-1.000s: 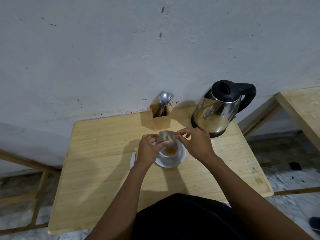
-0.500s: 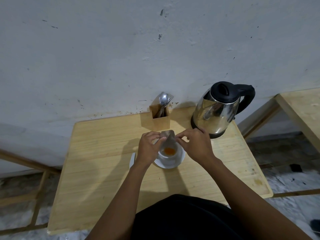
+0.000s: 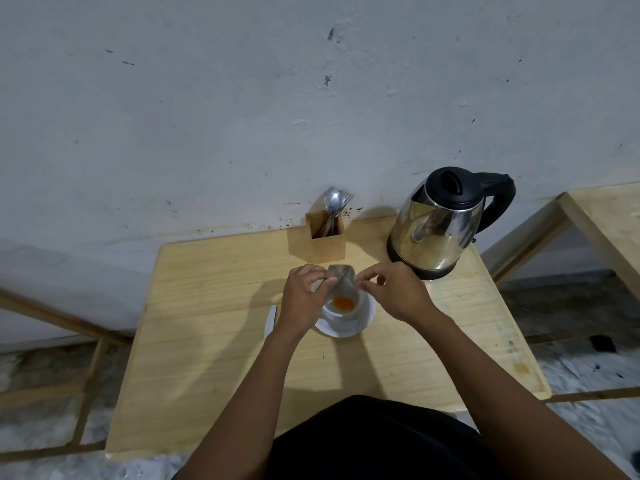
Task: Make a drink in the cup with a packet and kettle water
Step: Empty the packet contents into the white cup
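A white cup (image 3: 337, 315) stands on a white saucer (image 3: 360, 325) near the middle of the wooden table (image 3: 207, 341). Orange powder (image 3: 343, 302) lies in the cup's bottom. A greyish packet (image 3: 343, 277) is tipped mouth-down over the cup. My left hand (image 3: 303, 296) pinches its left edge and my right hand (image 3: 398, 292) pinches its right edge. The steel kettle (image 3: 440, 225) with a black lid and handle stands at the table's back right, close behind my right hand.
A wooden holder (image 3: 327, 242) with a spoon and fork stands against the wall behind the cup. A white flat piece (image 3: 270, 320) lies left of the saucer under my left wrist. A second wooden table (image 3: 609, 223) is at the right.
The packet has narrowed and tilted steeper over the cup as both hands drew closer together. The orange heap in the cup looks a little larger.
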### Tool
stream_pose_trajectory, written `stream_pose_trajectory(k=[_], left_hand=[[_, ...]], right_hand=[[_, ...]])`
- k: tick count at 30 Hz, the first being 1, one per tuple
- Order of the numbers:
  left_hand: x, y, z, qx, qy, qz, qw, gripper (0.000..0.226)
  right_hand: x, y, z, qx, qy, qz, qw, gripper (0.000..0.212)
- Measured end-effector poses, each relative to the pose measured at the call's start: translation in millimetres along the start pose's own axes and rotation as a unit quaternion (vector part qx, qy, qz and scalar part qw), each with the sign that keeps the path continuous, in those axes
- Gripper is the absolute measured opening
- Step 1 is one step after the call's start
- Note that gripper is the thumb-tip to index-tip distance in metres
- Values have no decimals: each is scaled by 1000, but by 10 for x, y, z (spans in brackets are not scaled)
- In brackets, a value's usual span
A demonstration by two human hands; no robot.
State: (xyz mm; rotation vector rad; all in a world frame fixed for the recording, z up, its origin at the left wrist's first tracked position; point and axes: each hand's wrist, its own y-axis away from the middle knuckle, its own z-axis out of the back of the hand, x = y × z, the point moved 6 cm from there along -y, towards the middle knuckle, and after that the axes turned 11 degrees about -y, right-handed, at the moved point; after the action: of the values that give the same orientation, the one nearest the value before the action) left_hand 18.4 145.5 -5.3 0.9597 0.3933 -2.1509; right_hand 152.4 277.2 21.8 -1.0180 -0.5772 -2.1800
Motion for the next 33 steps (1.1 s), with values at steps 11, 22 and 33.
stream_pose_trajectory(k=[11,22,33], left_hand=[[5,239,62,13,72,49,996,25],[157,658,157,144,297,270,904,34],[960,780,398,-32,200,340,919,5]], right_hand=[[88,161,35,-34,5,91,995,8],[267,764,-214,-121,16,371,920,10],[-96,299,-670,75,16,-1,997,82]])
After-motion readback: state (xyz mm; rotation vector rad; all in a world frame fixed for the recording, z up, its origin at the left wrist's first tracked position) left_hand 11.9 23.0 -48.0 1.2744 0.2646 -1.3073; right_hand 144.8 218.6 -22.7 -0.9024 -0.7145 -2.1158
